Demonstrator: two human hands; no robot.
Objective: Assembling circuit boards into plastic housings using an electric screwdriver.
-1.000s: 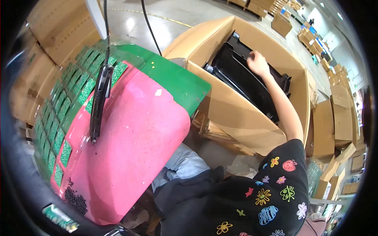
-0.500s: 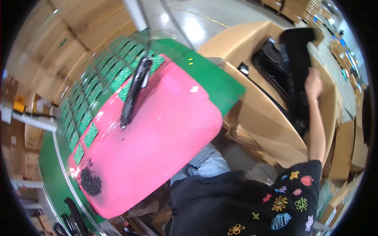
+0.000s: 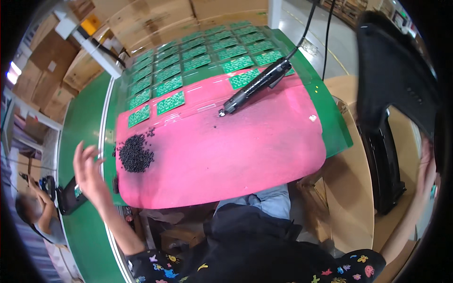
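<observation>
We hold black panel (image 3: 394,75) high at far right, right hand (image 3: 427,167) gripping its near edge, fingers mostly hidden. Left hand (image 3: 88,172) empty, fingers spread wide, above desk (image 3: 82,127) edge near screw pile (image 3: 135,155). Risk: one-handed panel may slip, or swing into hanging screwdriver (image 3: 257,85); left hand could scatter screws.

Beyond your left hand's (image 3: 88,172) fingertips, only the screw pile (image 3: 135,153) blocks the pink mat (image 3: 236,151); the screwdriver (image 3: 257,85) probably hangs clear above.
</observation>
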